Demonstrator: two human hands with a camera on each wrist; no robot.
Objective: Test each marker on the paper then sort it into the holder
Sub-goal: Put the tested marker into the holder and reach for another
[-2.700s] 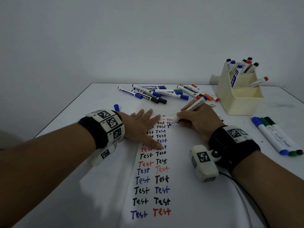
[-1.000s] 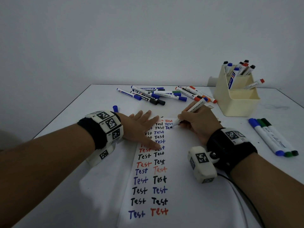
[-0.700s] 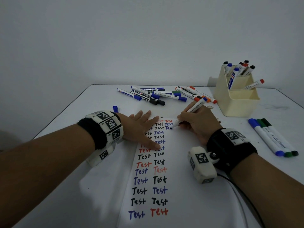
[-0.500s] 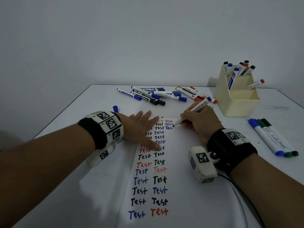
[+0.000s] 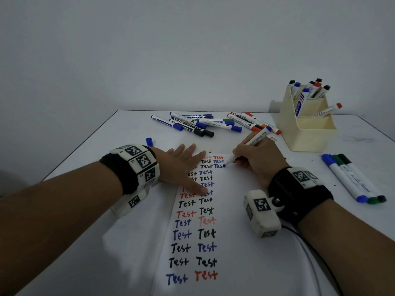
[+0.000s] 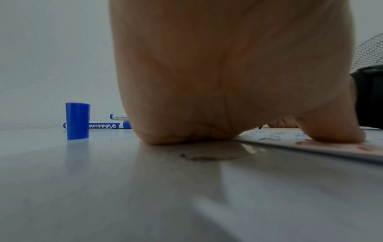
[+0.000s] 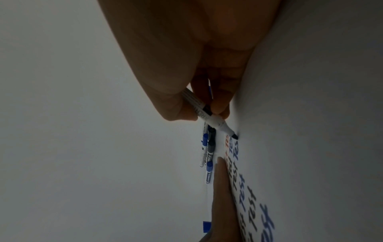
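Two hands at frame centre, right hand [image 5: 259, 159] pinching an uncapped marker [image 5: 249, 146] with its tip on the paper [image 5: 213, 242], left hand [image 5: 181, 165] flat with fingers straight pressing the paper's left edge, cream holder [image 5: 307, 133] upper right, blue cap [image 6: 77, 121] standing left.

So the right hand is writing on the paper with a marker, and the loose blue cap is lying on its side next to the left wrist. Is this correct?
Not quite. The blue cap stands upright on the table, as the left wrist view shows. The rest holds: the right hand holds the marker with its tip on the paper, and the cap is beside the left wrist.
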